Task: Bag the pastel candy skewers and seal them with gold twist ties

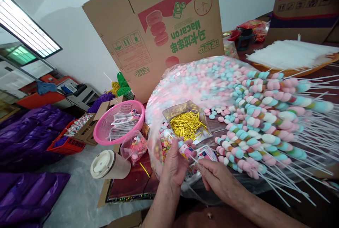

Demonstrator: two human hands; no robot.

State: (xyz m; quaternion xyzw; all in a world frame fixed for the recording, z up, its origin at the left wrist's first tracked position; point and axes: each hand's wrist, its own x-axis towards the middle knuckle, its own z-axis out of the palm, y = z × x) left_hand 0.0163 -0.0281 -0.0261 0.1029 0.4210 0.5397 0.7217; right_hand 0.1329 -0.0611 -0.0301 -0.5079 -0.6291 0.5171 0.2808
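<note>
Right fingers (208, 166) pinching stick (193, 158), table edge (129, 194) seemingly near, skewers (270, 117) alongside

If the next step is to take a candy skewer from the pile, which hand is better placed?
Probably the right hand: it is nearer to the candy skewers, though it pinches a white stick. The left hand is farther and holds a printed wrapper.

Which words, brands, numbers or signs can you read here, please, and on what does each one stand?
"Macaron": upside down, large cardboard box.
"马卡龙串串": upside down, same box.
Paired-arrow handling signs: that box and the right-hand box.
Large box's logo and fine print: too unclear to read.
Packets in the pink basket, wrapper in the left hand: unreadable.
</note>
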